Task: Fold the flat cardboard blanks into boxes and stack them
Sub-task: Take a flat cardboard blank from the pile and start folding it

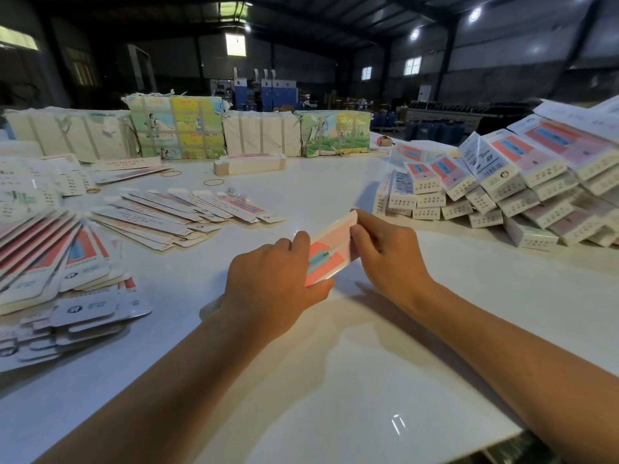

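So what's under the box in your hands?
Only the bare white table and the box's shadow show below the box. The left hand and right hand grip its ends, so the underside and the spot right beneath your left hand stay hidden.

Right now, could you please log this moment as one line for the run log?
step: folding | left hand: grips box | right hand: pinches far end | folded pile: right | flat blanks: left

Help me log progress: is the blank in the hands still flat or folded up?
Partly folded: box shows a top face and side wall; left hand and right hand grip its ends.
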Tool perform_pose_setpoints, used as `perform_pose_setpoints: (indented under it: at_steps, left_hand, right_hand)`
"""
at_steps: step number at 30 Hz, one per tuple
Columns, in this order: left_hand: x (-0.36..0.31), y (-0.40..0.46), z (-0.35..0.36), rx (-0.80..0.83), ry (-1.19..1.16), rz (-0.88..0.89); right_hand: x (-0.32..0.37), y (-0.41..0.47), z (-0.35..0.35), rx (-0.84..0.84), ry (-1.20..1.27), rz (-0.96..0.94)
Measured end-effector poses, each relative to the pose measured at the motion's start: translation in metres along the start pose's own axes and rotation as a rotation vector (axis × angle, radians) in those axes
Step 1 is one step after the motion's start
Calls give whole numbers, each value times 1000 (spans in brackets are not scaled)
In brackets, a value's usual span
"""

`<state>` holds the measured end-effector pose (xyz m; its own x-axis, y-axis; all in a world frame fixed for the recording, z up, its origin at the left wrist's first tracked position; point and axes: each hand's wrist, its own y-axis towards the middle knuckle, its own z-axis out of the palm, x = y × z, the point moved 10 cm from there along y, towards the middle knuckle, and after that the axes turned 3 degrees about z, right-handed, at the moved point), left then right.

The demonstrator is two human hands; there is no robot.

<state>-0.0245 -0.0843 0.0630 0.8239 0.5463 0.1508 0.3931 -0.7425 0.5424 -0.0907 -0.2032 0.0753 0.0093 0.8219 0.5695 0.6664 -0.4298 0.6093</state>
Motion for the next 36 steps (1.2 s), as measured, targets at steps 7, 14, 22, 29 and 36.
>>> perform_pose_setpoints:
  at_steps: [7,14,22,29,36]
  left_hand:
    - [9,1,3,54,-5,-59]
    - [25,2,0,30,-94,-165]
    - [43,-1,2,57,-147,-179]
    - [40,-1,8,198,-169,-64]
    - [33,-6,11,183,-103,45]
  right_hand:
    - [-10,2,14,93,180,120]
    - [-20,-1,13,23,141,189]
    - [-10,-3,22,132,93,79]
    - [-2,-4,31,285,45,-94]
    - [19,-16,48,411,-191,-357]
